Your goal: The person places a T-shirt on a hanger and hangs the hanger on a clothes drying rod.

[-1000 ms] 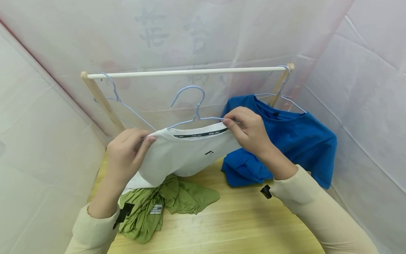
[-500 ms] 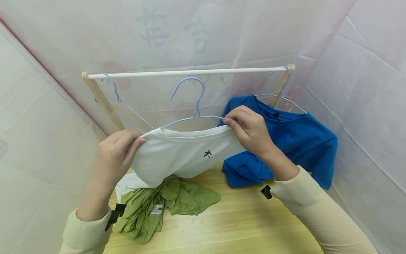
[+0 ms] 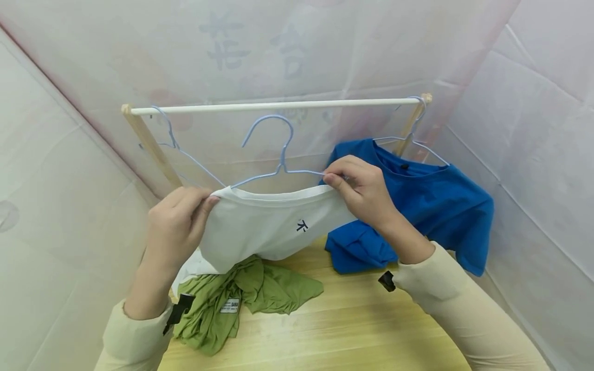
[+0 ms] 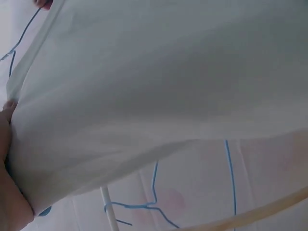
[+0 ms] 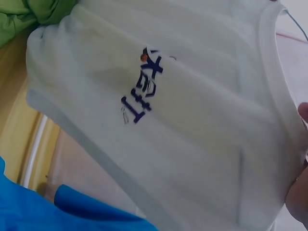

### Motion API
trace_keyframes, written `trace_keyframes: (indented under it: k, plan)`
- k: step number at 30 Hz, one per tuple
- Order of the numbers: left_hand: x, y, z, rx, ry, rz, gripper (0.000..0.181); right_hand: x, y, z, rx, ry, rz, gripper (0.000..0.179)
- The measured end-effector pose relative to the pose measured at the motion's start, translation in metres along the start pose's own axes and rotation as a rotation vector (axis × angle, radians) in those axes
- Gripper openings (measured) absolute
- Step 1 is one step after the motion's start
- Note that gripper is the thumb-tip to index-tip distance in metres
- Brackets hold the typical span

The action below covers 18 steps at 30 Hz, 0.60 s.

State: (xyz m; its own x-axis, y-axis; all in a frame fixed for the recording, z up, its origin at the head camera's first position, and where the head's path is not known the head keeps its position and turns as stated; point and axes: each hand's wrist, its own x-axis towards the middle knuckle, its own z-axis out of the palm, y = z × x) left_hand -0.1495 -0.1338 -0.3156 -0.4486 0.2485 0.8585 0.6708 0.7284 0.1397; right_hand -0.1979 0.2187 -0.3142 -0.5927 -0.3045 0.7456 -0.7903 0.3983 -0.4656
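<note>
Only R-wrist cam shows multi-char. print (image 5: 141,89) on white tee (image 5: 183,144).

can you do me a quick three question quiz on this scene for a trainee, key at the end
1. Multiple choice: what colour is the T-shirt that the left hand and right hand both grip? a) green b) white c) blue
2. True or false: the wire hanger inside that shirt is off the white rail.
3. Fill in: seen from the head camera, the blue T-shirt hangs at the ____ end of the rail.

Key: 1 b; 2 true; 3 right
</note>
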Motion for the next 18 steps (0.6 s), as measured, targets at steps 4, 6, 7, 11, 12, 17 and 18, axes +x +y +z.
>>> trace_keyframes:
  k: [4, 6, 7, 11, 12, 17, 18]
  plan:
    - [-0.001, -0.001, 0.003, 0.001, 0.102, -0.039, 0.04, -0.002, 0.007, -0.015, 0.12, 0.022, 0.111, 0.032]
    - [-0.002, -0.003, 0.003, 0.006, 0.129, -0.061, 0.04, -0.005, 0.013, -0.025, 0.136, 0.023, 0.209, 0.035]
    - [-0.002, -0.003, 0.003, 0.009, 0.135, -0.071, 0.041, -0.007, 0.016, -0.029, 0.124, 0.013, 0.256, 0.035]
    - [-0.004, -0.005, 0.001, 0.022, 0.157, -0.089, 0.043, -0.016, 0.027, -0.038, -0.008, -0.089, 0.351, 0.033]
    - [-0.004, -0.005, 0.001, 0.023, 0.159, -0.088, 0.043, -0.017, 0.029, -0.039, -0.038, -0.107, 0.355, 0.033]
    - [-0.002, -0.003, 0.004, 0.009, 0.166, -0.058, 0.044, -0.019, 0.032, -0.035, -0.118, -0.134, 0.286, 0.033]
    - [-0.002, -0.003, 0.005, 0.003, 0.168, -0.051, 0.045, -0.018, 0.031, -0.033, -0.123, -0.138, 0.26, 0.033]
